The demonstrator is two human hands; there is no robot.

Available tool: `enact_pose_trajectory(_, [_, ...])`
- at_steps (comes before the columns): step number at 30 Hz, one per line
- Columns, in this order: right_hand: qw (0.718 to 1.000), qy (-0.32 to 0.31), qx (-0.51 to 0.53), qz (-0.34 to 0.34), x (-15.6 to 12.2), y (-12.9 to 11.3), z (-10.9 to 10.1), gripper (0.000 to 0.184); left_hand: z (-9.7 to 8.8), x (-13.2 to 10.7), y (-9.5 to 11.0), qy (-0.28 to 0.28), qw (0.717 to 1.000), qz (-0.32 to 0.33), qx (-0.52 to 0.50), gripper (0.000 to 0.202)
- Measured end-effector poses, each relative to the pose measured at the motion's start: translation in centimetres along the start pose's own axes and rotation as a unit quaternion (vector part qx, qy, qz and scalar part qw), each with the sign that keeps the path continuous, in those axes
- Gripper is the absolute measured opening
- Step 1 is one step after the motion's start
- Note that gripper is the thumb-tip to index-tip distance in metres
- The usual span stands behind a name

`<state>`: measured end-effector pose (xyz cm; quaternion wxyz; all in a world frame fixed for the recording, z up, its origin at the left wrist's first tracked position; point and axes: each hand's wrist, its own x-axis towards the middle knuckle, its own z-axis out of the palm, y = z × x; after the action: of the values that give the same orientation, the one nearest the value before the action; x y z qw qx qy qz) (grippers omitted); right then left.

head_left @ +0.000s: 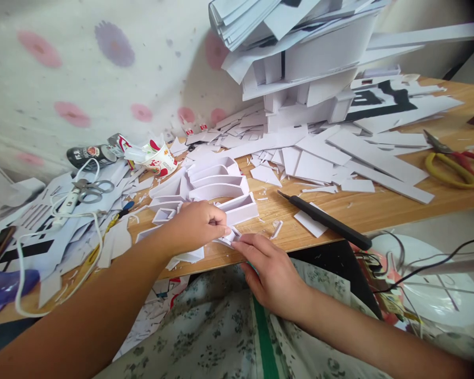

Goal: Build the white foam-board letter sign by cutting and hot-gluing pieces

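Note:
A white foam-board model (217,187) with curved walls lies at the near edge of the wooden table (379,208). My left hand (197,223) is closed, pinching a small white foam-board piece (229,237) at the model's front corner. My right hand (268,266) meets it from below the table edge, its fingers pressed together on the same piece. A black hot-glue or cutting tool (324,220) lies just right of the hands, its cable running off to the right.
A tall stack of white foam-board sheets and models (300,58) fills the back. Offcuts (359,158) cover the table. Yellow-and-red pliers (454,163) lie far right, grey scissors (89,188), a white cable, a can (90,154) and a crushed cup (158,158) at left.

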<state>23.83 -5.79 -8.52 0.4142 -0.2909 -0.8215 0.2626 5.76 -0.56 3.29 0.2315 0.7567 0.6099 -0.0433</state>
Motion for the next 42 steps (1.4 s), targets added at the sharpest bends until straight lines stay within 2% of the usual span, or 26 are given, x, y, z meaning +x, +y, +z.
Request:
enact_pose_trajectory(7, [1.000,-0.007,-0.017,-0.013,-0.3,0.3,0.2,0.047,0.0,0.0,0.3,0.000,1.000,-0.023,0.014,0.035])
enact_pose_trajectory(12, [0.994,0.015,-0.078,-0.074,-0.8,0.8,0.7,0.054,0.2,0.1,0.3,0.019,1.000,-0.024,0.005,0.034])
enact_pose_trajectory(15, [0.989,0.020,-0.100,-0.104,-0.9,0.8,0.9,0.052,0.4,0.1,0.3,0.026,0.999,-0.028,0.002,0.034])
enact_pose_trajectory(27, [0.980,0.010,-0.161,-0.117,-0.9,0.8,0.9,0.046,2.1,-0.6,0.7,0.132,0.990,-0.042,-0.007,0.030])
enact_pose_trajectory(33, [0.982,0.014,-0.143,-0.119,-0.9,0.9,0.8,0.044,2.1,-0.9,0.8,0.138,0.989,-0.044,0.014,0.028])
enact_pose_trajectory(38, [0.988,0.028,-0.084,-0.127,-1.0,1.2,0.7,0.043,1.6,-1.2,1.6,0.132,0.986,-0.047,0.093,0.028])
enact_pose_trajectory(42, [0.994,0.041,-0.055,-0.084,-0.9,1.1,0.7,0.044,1.4,-1.2,2.1,0.115,0.984,-0.060,0.126,0.031])
